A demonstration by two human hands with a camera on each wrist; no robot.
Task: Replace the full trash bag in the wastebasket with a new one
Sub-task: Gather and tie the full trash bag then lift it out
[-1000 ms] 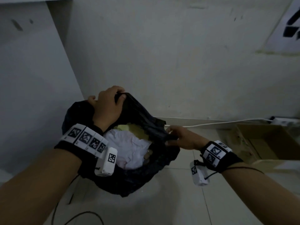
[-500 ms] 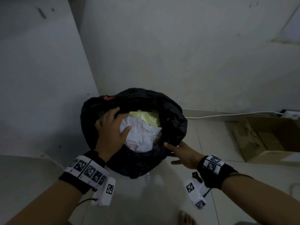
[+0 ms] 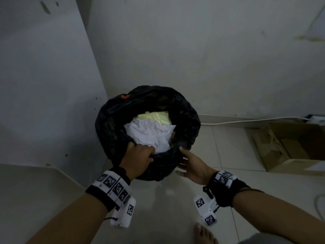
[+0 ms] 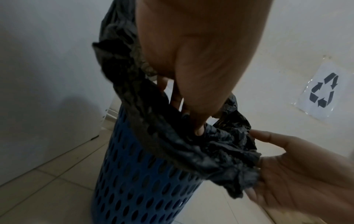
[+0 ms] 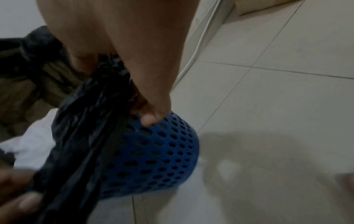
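A black trash bag (image 3: 109, 124) lines a blue perforated wastebasket (image 4: 143, 181) in the corner, its edge folded over the rim. Crumpled white paper (image 3: 149, 132) and a yellow sheet fill it to the top. My left hand (image 3: 140, 155) is at the near rim, fingers hooked inside the bag (image 4: 191, 151) and thumb outside, gripping its edge. My right hand (image 3: 191, 164) is at the near right rim. It holds the bunched bag (image 5: 86, 121) fold between thumb and fingers, and the thumb tip touches the basket wall (image 5: 159, 151).
An open cardboard box (image 3: 290, 147) lies on the tiled floor to the right, with a white cable (image 3: 246, 121) along the wall behind it. A white panel (image 3: 44, 85) stands close on the left. My bare foot (image 3: 204, 233) is near the basket.
My left hand has come from the far rim, across the paper, to the near rim. The right hand has stayed on the near right edge. The view has pulled back.
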